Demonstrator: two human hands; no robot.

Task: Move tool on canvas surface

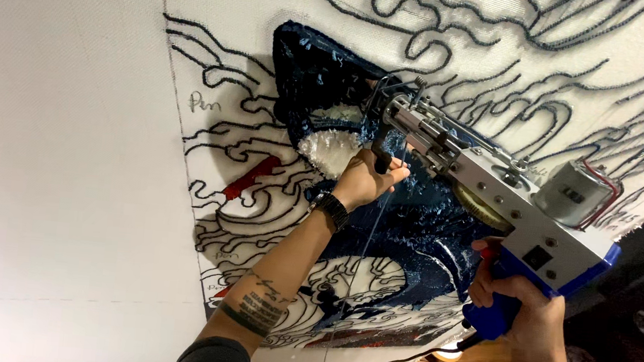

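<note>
Tufting gun (492, 184) pressed nose-first against the cloth (69, 143), at the edge of the dark blue pile (308, 71). Risk: if the nose tilts or lifts off the stretched backing, the needle may skip or tear the weave; the yarn (367, 239) hanging beneath could snag on the wrist or watch (331, 207) and break. Left hand (365, 181) is closed around the black front handle, forearm raised and extended towards the cloth. Right hand (517, 299) is clenched on the blue rear grip, a finger at the red trigger, wrist below the gun body.
</note>
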